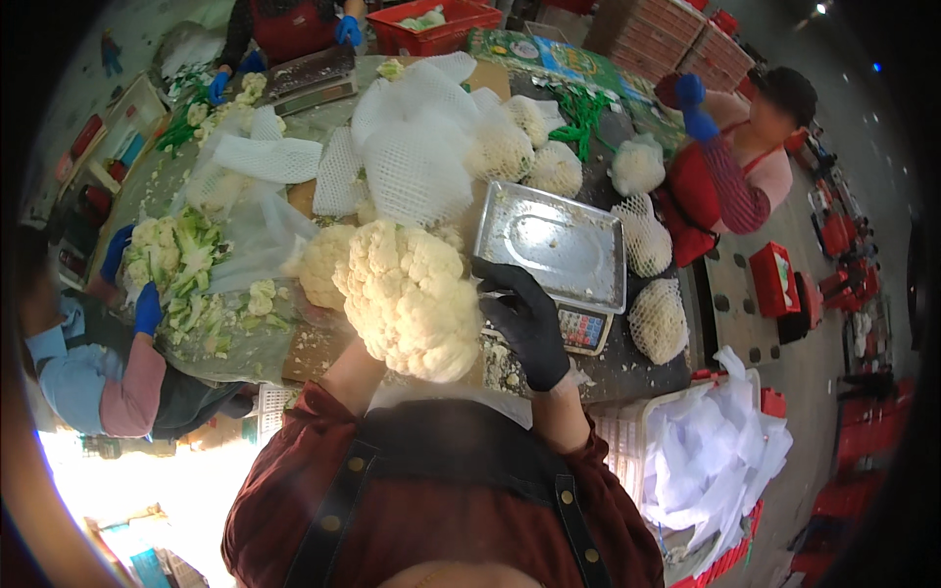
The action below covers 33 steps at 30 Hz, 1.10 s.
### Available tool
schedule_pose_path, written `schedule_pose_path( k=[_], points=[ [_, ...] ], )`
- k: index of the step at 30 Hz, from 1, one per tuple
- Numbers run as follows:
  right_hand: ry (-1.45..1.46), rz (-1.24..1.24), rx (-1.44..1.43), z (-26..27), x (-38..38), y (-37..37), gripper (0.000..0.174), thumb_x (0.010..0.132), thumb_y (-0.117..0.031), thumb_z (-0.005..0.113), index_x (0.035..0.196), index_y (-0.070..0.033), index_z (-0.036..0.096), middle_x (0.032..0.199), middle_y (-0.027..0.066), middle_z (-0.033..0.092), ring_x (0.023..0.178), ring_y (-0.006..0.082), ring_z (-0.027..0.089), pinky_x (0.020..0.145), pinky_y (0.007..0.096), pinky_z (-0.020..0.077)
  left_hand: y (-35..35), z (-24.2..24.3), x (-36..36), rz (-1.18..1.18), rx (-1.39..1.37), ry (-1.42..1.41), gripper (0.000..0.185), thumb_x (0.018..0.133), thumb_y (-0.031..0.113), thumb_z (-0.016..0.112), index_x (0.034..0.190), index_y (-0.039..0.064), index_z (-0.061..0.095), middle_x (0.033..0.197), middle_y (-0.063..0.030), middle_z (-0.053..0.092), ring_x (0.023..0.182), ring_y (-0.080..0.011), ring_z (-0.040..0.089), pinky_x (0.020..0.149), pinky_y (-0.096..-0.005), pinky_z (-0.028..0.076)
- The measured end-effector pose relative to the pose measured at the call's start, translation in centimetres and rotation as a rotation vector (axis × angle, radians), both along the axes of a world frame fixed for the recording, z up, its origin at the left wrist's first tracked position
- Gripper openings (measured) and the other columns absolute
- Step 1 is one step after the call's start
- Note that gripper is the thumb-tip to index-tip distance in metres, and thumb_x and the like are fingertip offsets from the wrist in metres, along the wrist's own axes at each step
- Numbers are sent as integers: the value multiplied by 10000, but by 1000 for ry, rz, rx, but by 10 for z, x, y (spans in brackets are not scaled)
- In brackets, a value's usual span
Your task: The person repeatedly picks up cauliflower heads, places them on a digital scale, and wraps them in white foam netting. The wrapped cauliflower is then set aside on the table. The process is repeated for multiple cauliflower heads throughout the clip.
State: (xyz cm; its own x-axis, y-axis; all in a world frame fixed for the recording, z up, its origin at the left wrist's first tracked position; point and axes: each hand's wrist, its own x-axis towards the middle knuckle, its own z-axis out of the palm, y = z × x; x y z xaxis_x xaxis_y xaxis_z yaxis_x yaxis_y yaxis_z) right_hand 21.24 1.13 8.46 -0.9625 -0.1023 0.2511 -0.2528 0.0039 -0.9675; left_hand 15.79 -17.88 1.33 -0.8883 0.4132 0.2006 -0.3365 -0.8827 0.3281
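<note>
A large cauliflower head is raised in front of my chest, above the worktable. My left hand is hidden beneath and behind it; only the bare forearm shows. My right hand, in a black glove, is at the cauliflower's right edge with its fingers bent; whether they press on it is unclear. Another cauliflower lies just behind to the left. Beyond are white foam mesh sleeves in a pile. A digital scale with a metal tray stands right of my right hand.
Net-wrapped cauliflowers lie along the right side. A co-worker's blue-gloved hands touch leafy cauliflower at left; other co-workers stand at far left and right. Green ties lie at the back. A crate of white sleeves stands at lower right.
</note>
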Motion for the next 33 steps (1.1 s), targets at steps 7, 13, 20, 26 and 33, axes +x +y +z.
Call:
schedule_pose_path(
  k=[7, 13, 20, 26, 33],
  points=[
    [-366, 161, -125, 9, -5, 11, 253, 862, -117, 693, 1095, -29, 651, 919, 17, 664, 796, 82, 601, 631, 215, 448, 18, -14, 13, 12, -106, -28, 610, 1011, 491, 288, 1498, 126, 263, 1549, -106, 284, 1392, -323, 329, 1134, -481, 313],
    [-494, 207, -64, 0, -10, 26, 236, 914, -132, 607, 1102, 1, 661, 916, 64, 691, 809, 133, 646, 644, 259, 530, 19, -13, 3, -33, -124, -38, 604, 1013, 486, 281, 1500, 129, 260, 1552, -102, 279, 1394, -318, 327, 1138, -479, 309],
    [-595, 231, -103, 4, -16, 31, 333, 916, -216, 633, 1163, 8, 623, 1080, 91, 651, 934, 174, 652, 698, 303, 577, -3, -5, -13, -235, -188, -88, 597, 1016, 479, 273, 1503, 132, 256, 1556, -97, 275, 1397, -312, 325, 1141, -476, 304],
    [-414, 345, 44, -9, -29, 35, 416, 908, -323, 643, 1204, -35, 592, 1078, 53, 652, 976, 152, 636, 726, 304, 559, -21, 1, -10, -369, -145, -128, 592, 1019, 473, 266, 1504, 135, 252, 1559, -93, 271, 1399, -307, 323, 1144, -474, 300],
    [-580, 296, -273, -24, -40, 36, 496, 917, -348, 583, 1320, -61, 548, 1210, 57, 624, 1104, 159, 601, 895, 351, 517, -11, 2, -20, -350, -27, -114, 558, 1022, 423, 311, 1472, 94, 317, 1506, -148, 360, 1328, -326, 433, 1096, -485, 378]
  ],
)
